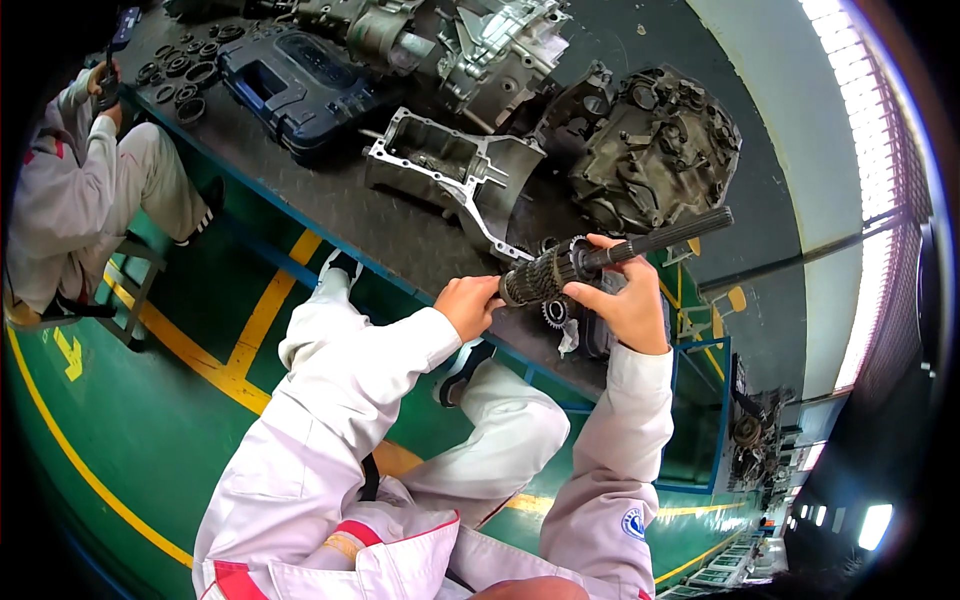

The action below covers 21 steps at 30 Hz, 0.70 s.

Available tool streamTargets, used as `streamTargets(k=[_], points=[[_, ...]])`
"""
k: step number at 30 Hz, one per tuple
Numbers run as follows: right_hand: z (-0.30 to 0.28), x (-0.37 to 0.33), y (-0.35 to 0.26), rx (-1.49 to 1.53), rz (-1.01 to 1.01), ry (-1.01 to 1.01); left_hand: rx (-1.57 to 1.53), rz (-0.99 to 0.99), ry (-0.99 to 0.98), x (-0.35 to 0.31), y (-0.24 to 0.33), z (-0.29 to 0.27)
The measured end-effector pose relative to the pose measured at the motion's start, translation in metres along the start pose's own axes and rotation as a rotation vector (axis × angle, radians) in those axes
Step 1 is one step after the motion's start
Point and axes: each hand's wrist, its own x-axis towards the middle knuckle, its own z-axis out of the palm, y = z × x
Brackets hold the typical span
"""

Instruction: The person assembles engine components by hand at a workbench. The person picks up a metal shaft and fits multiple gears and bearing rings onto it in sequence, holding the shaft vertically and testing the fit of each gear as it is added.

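Both my hands hold a dark steel gear shaft (541,279) in front of me, tilted with its long splined end up to the right. My left hand (468,306) is closed round the toothed lower-left end. My right hand (632,305) grips it near the middle, thumb on the near side and fingers behind a larger gear. Beyond the shaft, an open metal gearbox housing (428,172) lies on the dark workbench (330,213). Small gears (556,314) show just below the shaft, partly hidden by it.
A dirty gearbox casing (655,150) stands at the back right, and a brighter casing (505,65) at the back. A dark blue tool case (295,85) and several loose rings (180,65) lie left. A seated person (85,200) in pale workwear is at far left.
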Motion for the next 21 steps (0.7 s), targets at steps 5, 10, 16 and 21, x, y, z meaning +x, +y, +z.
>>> streamTargets(k=[5,10,16,21], points=[[-0.005,0.002,0.006,0.091,0.014,-0.028,-0.032,0.006,-0.022,0.000,-0.002,0.002],[0.003,0.004,0.011,0.064,-0.015,-0.059,-0.033,-0.005,-0.018,0.000,-0.001,0.000],[0.009,0.006,0.014,0.129,0.023,-0.067,-0.025,-0.017,-0.035,0.002,-0.004,0.000],[0.015,0.004,0.018,0.088,0.037,-0.053,-0.022,-0.017,-0.021,0.002,-0.007,0.001]])
